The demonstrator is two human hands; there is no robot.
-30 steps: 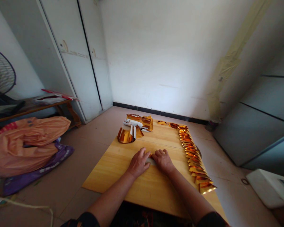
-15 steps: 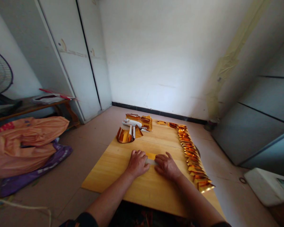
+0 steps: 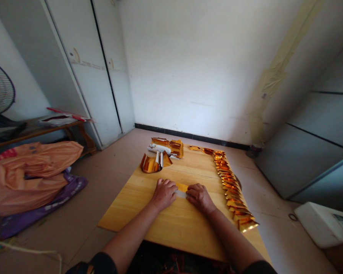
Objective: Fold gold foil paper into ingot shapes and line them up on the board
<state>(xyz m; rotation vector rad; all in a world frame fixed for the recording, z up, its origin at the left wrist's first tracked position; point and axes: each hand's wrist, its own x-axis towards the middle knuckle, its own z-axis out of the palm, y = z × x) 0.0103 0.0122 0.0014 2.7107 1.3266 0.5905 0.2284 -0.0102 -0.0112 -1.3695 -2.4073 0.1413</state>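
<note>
Between my two hands a sheet of gold foil paper (image 3: 182, 189) lies on the wooden table (image 3: 125, 207), a pale strip showing along its near side. My left hand (image 3: 164, 193) has its fingers curled over the sheet's left end. Over the right end bend the fingers of my right hand (image 3: 199, 196). Both hands cover the ends of the paper. Along the table's right side runs a row of folded gold foil pieces (image 3: 230, 186), overlapping one another. At the far left corner stand curved stacks of gold foil paper (image 3: 151, 163) with white backing.
An orange bag (image 3: 37, 173) and a purple bag (image 3: 50, 205) lie on the floor at left, below a wooden bench (image 3: 80, 127). A fan (image 3: 0, 87) stands at far left. A white box (image 3: 321, 224) is on the floor at right.
My right hand's fingers have come down and closed more over the paper's right end. My left hand has shifted slightly left, and more of the pale strip shows.
</note>
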